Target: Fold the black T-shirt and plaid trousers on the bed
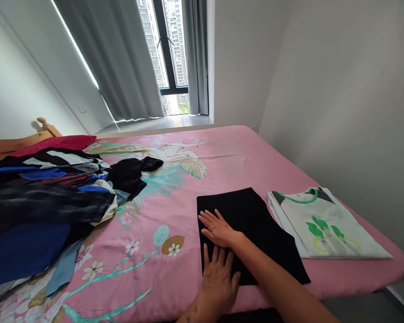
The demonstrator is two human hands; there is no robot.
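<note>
A black garment [245,215], shaped like a pair of shorts folded in half, lies flat on the pink bedsheet [161,287]. My right hand [218,229] rests palm down on its left part, fingers stretched out toward the left edge. Just below it, my left hand [219,277] lies flat with spread fingers on the lower left of the black cloth. The two hands touch or nearly touch, and neither grips anything. To the right of the garment sits a folded white T-shirt [333,229] with a green collar and a green print.
A heap of mixed clothes [54,197] covers the bed's left side, with a black piece [129,175] at its right end. Behind it are a red pillow [60,143] and a wooden headboard [16,142]. Grey curtains [117,58] hang beside the window; a wall [340,89] borders the right.
</note>
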